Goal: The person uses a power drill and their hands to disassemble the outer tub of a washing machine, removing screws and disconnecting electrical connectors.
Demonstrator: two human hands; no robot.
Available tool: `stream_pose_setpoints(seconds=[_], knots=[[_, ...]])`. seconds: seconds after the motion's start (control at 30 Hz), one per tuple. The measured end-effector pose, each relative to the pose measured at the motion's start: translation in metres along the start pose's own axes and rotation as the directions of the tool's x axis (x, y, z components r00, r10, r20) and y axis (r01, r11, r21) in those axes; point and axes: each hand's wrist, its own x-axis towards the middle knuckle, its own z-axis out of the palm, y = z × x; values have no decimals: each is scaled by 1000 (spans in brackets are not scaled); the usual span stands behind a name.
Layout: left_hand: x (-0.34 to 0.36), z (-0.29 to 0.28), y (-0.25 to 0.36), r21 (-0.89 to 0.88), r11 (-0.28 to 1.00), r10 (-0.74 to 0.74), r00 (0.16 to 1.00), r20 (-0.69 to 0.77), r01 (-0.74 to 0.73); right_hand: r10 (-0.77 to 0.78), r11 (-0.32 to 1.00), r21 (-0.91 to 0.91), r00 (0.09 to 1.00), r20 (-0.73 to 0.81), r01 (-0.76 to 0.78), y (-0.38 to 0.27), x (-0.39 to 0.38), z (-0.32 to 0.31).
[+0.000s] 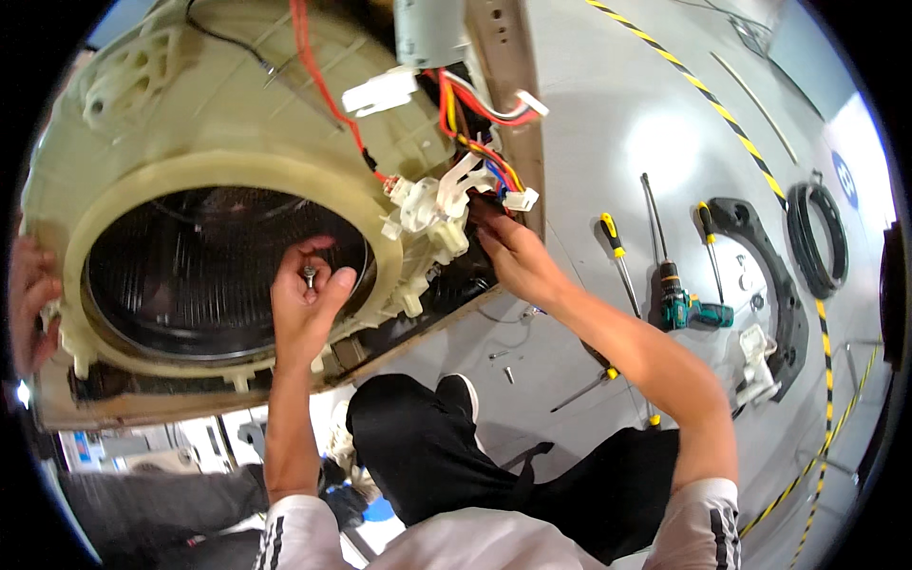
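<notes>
My left hand [310, 302] holds a small metal bolt [309, 275] with curled fingers, in front of the dark drum opening [190, 271] of a cream plastic washing-machine tub [142, 133]. My right hand [513, 252] reaches beside a white plastic valve-like part [427, 204] on the tub's right side, its fingertips hidden among dark wiring and the part. Red, yellow, blue and white wires [456, 109] with white connectors [378, 92] hang above it. A grey component [427, 28] sits at the top.
Another person's hand [30, 294] grips the tub's left edge. On the grey floor lie screwdrivers [617, 252], a drill [679, 306], loose bolts [508, 373], a dark curved weight [784, 323], white plastic parts [757, 356], a black rubber ring [800, 237] and striped tape [722, 109].
</notes>
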Motion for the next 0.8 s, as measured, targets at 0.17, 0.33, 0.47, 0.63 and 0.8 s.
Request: stream_pose_setpoints(seconds=[0.17, 0.33, 0.47, 0.63, 0.8], knots=[[20, 21, -11, 298, 927, 237, 972, 5, -228, 343, 850, 493, 904, -256, -183, -3, 34, 49], [25, 39, 11, 457, 852, 255, 965, 60, -253, 180, 362, 928, 983, 20, -85, 50, 73, 63], [28, 54, 27, 632, 751, 232, 972, 22, -193, 162, 580, 815, 979, -121, 5, 43, 86, 71], [38, 50, 14, 560, 778, 328, 944, 24, -285, 125, 628, 777, 979, -162, 49, 51, 93, 73], [42, 55, 11, 534, 780, 364, 931, 38, -327, 118, 654, 754, 975, -187, 66, 53, 96, 72]])
